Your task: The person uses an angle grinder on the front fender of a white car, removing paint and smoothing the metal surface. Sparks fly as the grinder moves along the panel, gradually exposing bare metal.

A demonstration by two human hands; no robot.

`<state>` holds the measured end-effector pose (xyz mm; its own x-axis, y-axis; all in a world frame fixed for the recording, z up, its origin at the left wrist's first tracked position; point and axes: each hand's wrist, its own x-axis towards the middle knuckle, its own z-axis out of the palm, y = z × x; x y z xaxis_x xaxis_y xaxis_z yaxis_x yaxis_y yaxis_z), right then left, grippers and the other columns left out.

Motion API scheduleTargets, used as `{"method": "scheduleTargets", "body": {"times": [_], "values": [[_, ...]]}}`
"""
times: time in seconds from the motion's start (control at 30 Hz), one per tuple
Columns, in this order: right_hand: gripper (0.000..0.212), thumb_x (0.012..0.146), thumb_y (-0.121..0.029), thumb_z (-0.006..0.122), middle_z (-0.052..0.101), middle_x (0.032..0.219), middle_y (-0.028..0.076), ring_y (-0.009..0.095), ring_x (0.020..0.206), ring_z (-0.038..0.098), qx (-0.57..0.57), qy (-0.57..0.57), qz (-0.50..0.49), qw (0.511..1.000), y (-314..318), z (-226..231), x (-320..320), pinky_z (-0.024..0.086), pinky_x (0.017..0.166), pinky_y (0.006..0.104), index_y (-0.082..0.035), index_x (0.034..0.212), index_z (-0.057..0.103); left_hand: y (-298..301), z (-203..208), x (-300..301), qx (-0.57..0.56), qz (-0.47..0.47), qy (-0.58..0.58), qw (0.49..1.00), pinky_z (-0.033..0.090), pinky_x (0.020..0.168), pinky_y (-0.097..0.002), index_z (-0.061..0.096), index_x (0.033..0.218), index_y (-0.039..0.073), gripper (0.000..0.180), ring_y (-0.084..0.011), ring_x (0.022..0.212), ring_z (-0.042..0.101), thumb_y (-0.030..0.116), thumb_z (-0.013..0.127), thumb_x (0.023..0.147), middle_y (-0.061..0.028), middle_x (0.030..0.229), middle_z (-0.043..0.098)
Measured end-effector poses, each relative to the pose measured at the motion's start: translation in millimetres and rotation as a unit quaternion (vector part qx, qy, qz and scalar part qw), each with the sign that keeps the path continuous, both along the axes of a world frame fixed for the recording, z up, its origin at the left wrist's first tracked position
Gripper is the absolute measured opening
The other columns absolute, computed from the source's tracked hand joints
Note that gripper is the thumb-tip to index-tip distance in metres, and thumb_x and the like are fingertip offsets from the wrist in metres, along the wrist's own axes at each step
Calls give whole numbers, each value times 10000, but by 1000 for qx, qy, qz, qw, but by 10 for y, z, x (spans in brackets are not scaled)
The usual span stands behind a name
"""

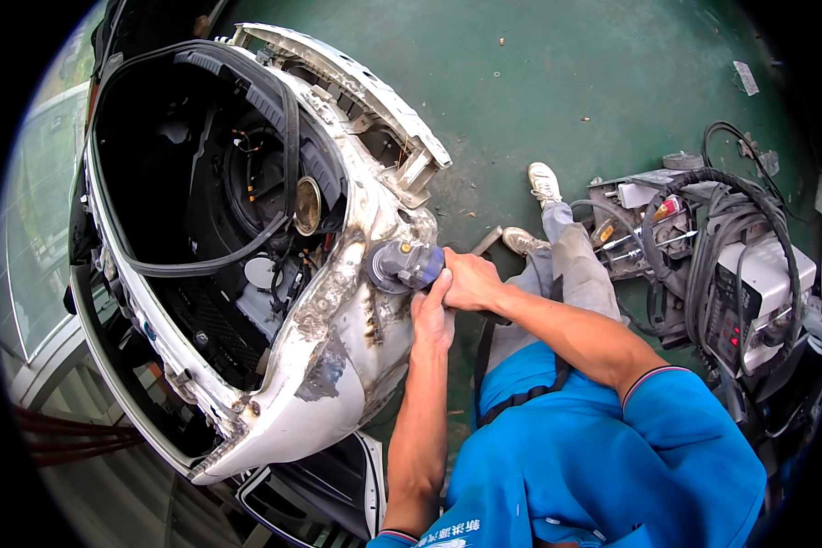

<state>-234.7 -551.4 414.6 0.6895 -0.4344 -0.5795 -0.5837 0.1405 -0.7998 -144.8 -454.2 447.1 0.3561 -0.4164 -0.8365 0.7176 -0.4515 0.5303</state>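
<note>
An angle grinder [405, 266] with a dark head and a blue-grey body lies against the rear corner of a white car body [338, 402]. My right hand [470, 279] is wrapped around the back of its body. Just below, my left hand [432, 315] also grips the tool, thumb up along its side; part of the grip is hidden. The grinder's disc is mostly concealed under the head. Around it the metal is bare, scuffed and brown with scorch marks, and a grey patch [331, 373] shows on the panel nearer me.
The open trunk, edged by a loose black rubber seal [192, 269], holds wiring. A battered white rear panel [356, 82] juts out beyond it. At right stands a cart with a boxy machine [763, 288], coiled cables [703, 247] and tools. Scraps dot the green floor [557, 82].
</note>
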Motion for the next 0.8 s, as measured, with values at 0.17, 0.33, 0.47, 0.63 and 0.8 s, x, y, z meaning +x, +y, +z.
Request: {"method": "scheduleTargets", "body": {"times": [0.17,0.33,0.47,0.63,0.8], "values": [[553,749,-262,673,720,1017,291,491,981,692,14,4,8,1000,19,-32,16,544,842,570,29,1207,570,46,-30,5,12,-2,-16,1000,487,1069,-455,533,1402,-25,627,-264,1266,593,259,804,913,-126,1384,597],[532,758,-301,705,713,1054,277,503,1027,667,38,-9,-21,999,61,-84,12,529,876,561,-41,1202,570,-38,48,-1,36,-6,-28,999,513,1047,-451,527,1392,-57,650,-268,1238,612,246,820,898,-150,1362,597],[547,761,-310,706,712,1068,279,504,1037,665,44,-5,-21,999,45,-110,28,530,884,556,-42,1220,575,-61,66,24,44,-22,-30,998,517,1034,-467,529,1392,-54,648,-277,1239,612,260,813,902,-154,1358,603],[546,766,-315,704,711,1067,283,505,1035,665,37,-7,-15,999,46,-86,30,529,885,555,-40,1220,577,-9,24,21,39,-5,-26,999,533,1019,-454,517,1391,-68,668,-277,1223,622,252,824,892,-161,1350,601],[544,769,-319,705,713,1069,281,507,1037,664,46,2,-10,999,18,-68,24,529,890,553,-37,1216,578,-19,16,25,46,-16,-33,998,509,1038,-495,525,1389,-50,653,-289,1239,614,277,812,903,-159,1353,609]]}}
